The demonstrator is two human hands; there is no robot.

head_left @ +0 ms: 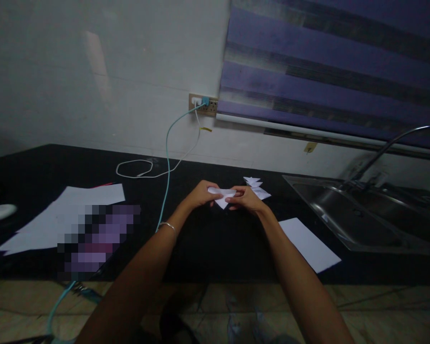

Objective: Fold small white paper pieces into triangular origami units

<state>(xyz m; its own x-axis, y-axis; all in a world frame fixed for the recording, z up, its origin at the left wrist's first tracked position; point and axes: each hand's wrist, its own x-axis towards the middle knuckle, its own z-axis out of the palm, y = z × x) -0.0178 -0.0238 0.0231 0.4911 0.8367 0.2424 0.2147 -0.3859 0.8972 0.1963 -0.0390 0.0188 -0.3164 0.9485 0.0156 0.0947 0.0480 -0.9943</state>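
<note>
Over the black bench (208, 239), left hand (199, 193) and right hand (246, 199) both pinch a small folded white paper triangle (222, 196), tip pointing down, long edge running left-right.

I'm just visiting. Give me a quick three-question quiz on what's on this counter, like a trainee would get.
1. True or false: both hands hold the folded paper.
2. What lies on the counter just right of the right hand: A a blank sheet, B a cup?
3. Which wrist wears a bracelet?

Key: 1 true. 2 A. 3 that of the left hand.
</note>
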